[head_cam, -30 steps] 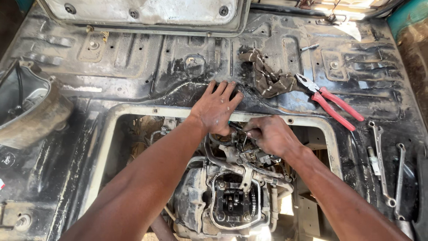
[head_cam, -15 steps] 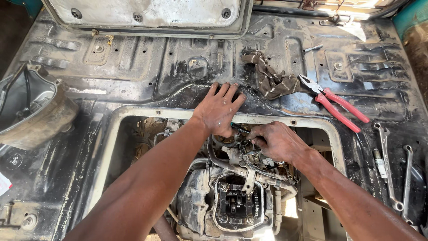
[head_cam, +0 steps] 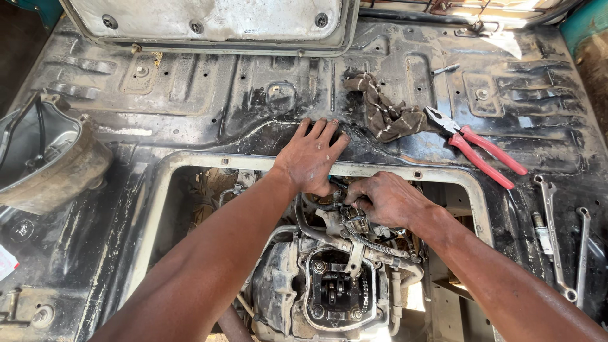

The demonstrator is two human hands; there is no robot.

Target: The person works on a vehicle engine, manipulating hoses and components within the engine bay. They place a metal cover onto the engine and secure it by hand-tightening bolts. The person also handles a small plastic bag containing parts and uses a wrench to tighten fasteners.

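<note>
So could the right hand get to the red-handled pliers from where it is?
Probably yes. The right hand is busy on small engine parts in the opening, but the red-handled pliers lie uncovered on the metal floor just beyond it, nothing between.

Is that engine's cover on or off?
Off. The engine sits exposed in the floor opening; its chain and sprocket are visible below both hands.

Left hand [head_cam: 312, 157] spread flat on the greasy black floor panel [head_cam: 190, 95], fingers at the rim of the rectangular opening. Right hand [head_cam: 386, 199] curled over small fittings and hoses atop the engine [head_cam: 329, 285] below. Checked rag [head_cam: 383, 111] just beyond the left hand's fingers, red-handled pliers [head_cam: 478, 151] beside it. Spanners [head_cam: 560, 237] lying far right.
</note>
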